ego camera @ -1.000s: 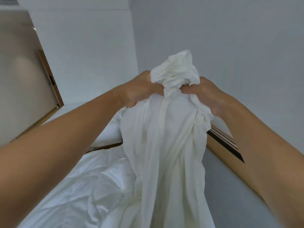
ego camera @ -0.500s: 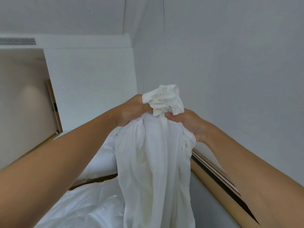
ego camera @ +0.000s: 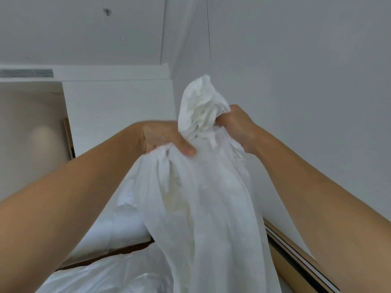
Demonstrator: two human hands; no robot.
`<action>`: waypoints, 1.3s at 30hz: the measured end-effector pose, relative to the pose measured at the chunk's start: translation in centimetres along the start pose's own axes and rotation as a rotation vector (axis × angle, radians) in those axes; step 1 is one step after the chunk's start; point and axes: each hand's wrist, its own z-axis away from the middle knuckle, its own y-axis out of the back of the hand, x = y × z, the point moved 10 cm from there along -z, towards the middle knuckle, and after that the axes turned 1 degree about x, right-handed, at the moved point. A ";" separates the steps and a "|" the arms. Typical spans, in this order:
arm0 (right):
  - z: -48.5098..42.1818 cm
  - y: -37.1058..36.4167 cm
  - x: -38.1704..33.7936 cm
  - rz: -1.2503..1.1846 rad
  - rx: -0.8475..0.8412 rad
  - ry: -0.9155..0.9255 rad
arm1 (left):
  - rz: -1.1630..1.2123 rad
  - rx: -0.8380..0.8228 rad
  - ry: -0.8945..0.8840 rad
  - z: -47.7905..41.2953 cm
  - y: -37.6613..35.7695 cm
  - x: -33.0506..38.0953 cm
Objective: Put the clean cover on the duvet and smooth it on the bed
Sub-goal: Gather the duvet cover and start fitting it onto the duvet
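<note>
White cotton duvet cover [ego camera: 203,208] hangs bunched over the rumpled white bed [ego camera: 101,275], raised in both fists: left hand [ego camera: 163,138] clenched on its gathered folds, right hand [ego camera: 234,123] clamped at its crumpled top, grey wall [ego camera: 306,81] behind.
</note>
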 end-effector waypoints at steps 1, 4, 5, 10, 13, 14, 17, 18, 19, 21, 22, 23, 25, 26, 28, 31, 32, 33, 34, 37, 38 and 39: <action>0.6 -1.4 1.5 0.037 -0.050 -0.034 | 0.002 -0.002 0.050 0.0 -0.9 -2.6; 3.4 -5.3 7.1 0.087 -0.122 -0.148 | 0.292 -0.025 0.028 0.7 -4.3 -9.2; 4.3 -6.4 8.5 0.076 -0.130 -0.178 | 0.425 -0.007 -0.003 1.1 -4.9 -10.9; 9.0 -11.3 12.7 0.072 -0.202 -0.309 | 0.741 0.196 0.017 5.3 -7.6 -20.0; 12.6 -15.0 13.6 0.117 -0.304 -0.367 | 0.571 0.064 0.175 8.9 -9.4 -24.2; 13.8 -16.0 14.2 0.123 -0.317 -0.402 | 0.478 0.020 0.221 10.2 -9.5 -25.5; 17.8 -18.7 16.8 0.067 -0.342 -0.559 | 0.302 0.024 0.251 13.2 -8.5 -27.9; 19.4 -19.8 17.5 0.030 -0.359 -0.624 | 0.280 0.065 0.207 13.9 -7.9 -28.5; 21.2 -21.0 18.4 -0.061 -0.380 -0.715 | 0.267 0.123 0.159 14.5 -7.5 -29.0; 25.7 -24.4 19.3 -0.258 -0.477 -0.924 | 0.265 0.234 0.096 15.9 -7.1 -30.8; 27.9 -26.2 19.2 -0.288 -0.563 -0.967 | 0.259 0.264 0.078 16.5 -7.3 -31.7; 29.7 -27.9 19.0 -0.293 -0.656 -0.965 | 0.239 0.275 0.070 17.2 -7.7 -32.5; 32.8 -30.0 18.5 -0.266 -0.740 -0.995 | 0.200 0.247 0.066 18.4 -9.0 -34.0; 34.0 -30.6 18.7 -0.260 -0.736 -1.009 | 0.191 0.226 0.069 19.1 -9.6 -34.8; 35.4 -31.1 19.0 -0.260 -0.702 -1.000 | 0.185 0.200 0.077 20.2 -10.2 -36.2; 36.6 -31.4 19.2 -0.269 -0.598 -0.988 | 0.212 0.167 0.097 22.1 -10.9 -37.8; 36.9 -31.3 19.4 -0.270 -0.565 -0.997 | 0.238 0.158 0.107 22.6 -11.1 -38.3; 37.1 -31.2 19.6 -0.264 -0.531 -1.004 | 0.266 0.141 0.108 23.0 -11.4 -38.6; 37.2 -31.0 19.8 -0.257 -0.501 -1.008 | 0.297 0.122 0.104 23.3 -11.7 -38.7; 37.3 -30.9 19.8 -0.240 -0.452 -1.001 | 0.383 0.049 0.108 24.1 -12.8 -38.9; 37.3 -30.7 19.8 -0.232 -0.434 -1.001 | 0.410 0.020 0.111 24.3 -13.3 -39.0; 37.4 -30.6 19.8 -0.222 -0.417 -1.004 | 0.437 -0.008 0.117 24.5 -13.9 -39.0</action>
